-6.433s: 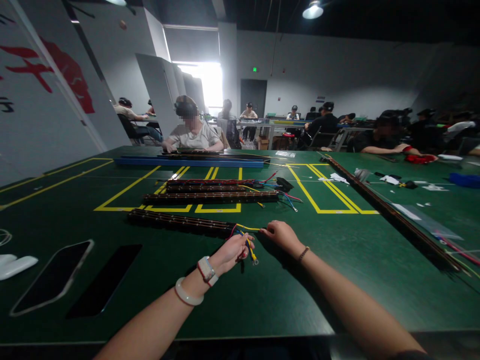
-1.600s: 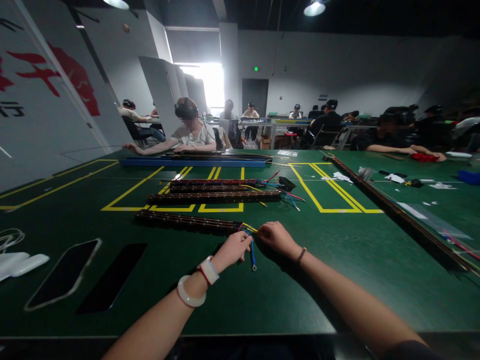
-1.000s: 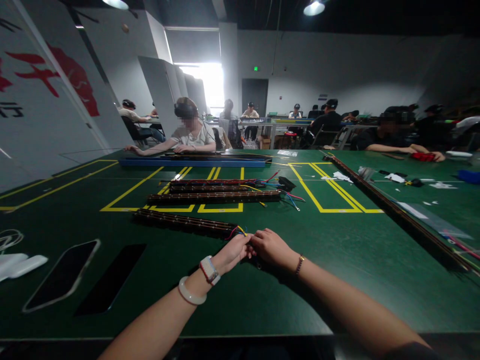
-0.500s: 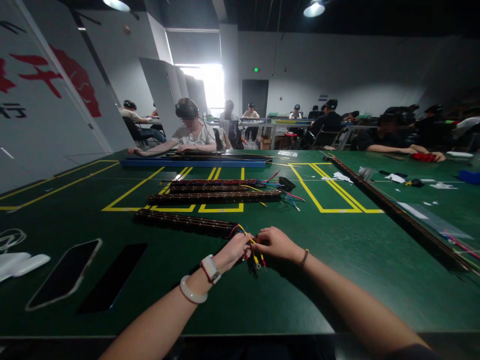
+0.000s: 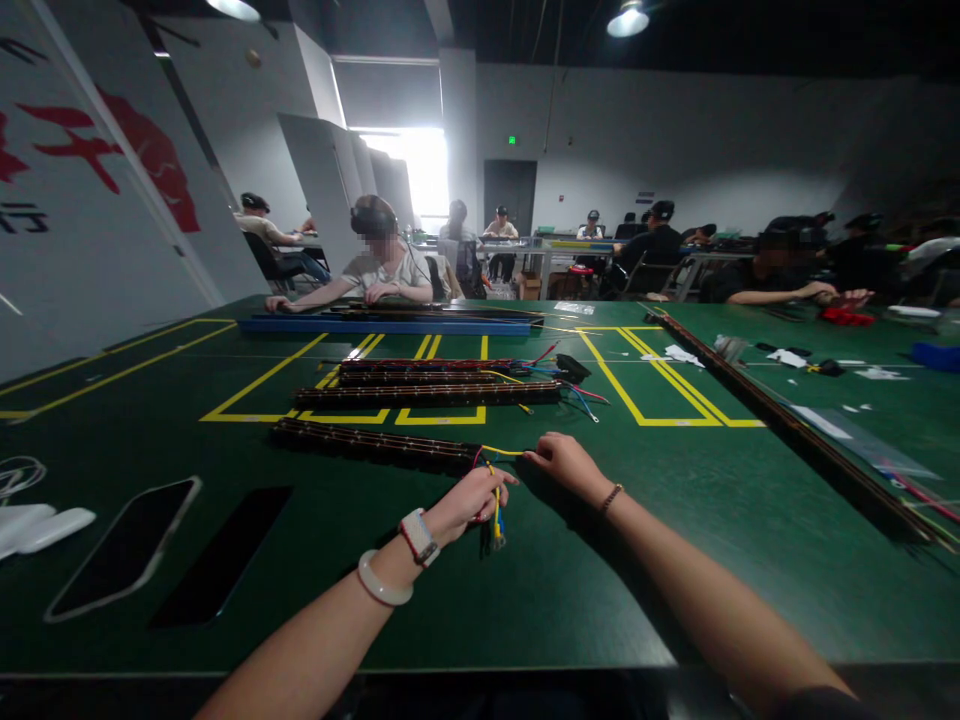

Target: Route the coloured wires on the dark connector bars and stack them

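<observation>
A long dark wiring harness [image 5: 375, 443] lies on the green table, its loose wires coming out at the right end. My left hand [image 5: 474, 498] is closed round the bundle of wires just past that end. Yellow and blue wire ends with metal lugs [image 5: 499, 538] hang below its fingers. One yellow wire [image 5: 501, 451] runs apart from the bundle, stretched to the right. My right hand [image 5: 564, 462] pinches the far end of this wire; its tip is hidden by the fingers.
More dark harnesses [image 5: 427, 395] lie beyond my hands. A long harness [image 5: 757, 395] slants along the right side. Two phones [image 5: 127, 545] [image 5: 225, 555] rest at the left. A person [image 5: 386, 260] sits across the table behind a blue tray [image 5: 390, 327]. Paper scraps [image 5: 682, 354] lie far right.
My right hand has moved right and slightly up, drawing one yellow wire out from the bundle. My left hand stays on the other wires, its index finger now stretched out.
</observation>
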`<action>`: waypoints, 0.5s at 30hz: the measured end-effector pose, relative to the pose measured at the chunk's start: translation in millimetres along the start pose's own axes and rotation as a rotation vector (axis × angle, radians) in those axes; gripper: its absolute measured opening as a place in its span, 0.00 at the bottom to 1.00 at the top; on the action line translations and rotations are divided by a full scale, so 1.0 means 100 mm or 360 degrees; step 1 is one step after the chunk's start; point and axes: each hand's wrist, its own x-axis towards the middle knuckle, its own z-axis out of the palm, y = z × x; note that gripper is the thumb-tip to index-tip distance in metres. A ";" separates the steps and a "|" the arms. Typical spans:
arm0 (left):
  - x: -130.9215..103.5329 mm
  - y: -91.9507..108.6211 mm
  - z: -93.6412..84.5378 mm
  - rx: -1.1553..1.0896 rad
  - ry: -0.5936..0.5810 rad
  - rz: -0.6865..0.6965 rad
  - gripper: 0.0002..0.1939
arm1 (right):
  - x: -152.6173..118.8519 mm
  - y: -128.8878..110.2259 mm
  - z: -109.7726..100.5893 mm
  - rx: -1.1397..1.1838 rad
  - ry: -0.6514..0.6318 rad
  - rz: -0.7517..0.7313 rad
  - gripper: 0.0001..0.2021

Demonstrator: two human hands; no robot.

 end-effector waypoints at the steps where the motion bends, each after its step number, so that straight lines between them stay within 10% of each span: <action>1: 0.00 0.00 0.00 0.0009 -0.0007 0.0005 0.14 | 0.02 0.01 0.01 -0.0023 0.0017 0.0011 0.16; 15: 0.05 -0.04 -0.04 -0.0027 -0.0120 -0.0059 0.18 | -0.01 0.03 0.07 -0.0329 0.0280 -0.0413 0.10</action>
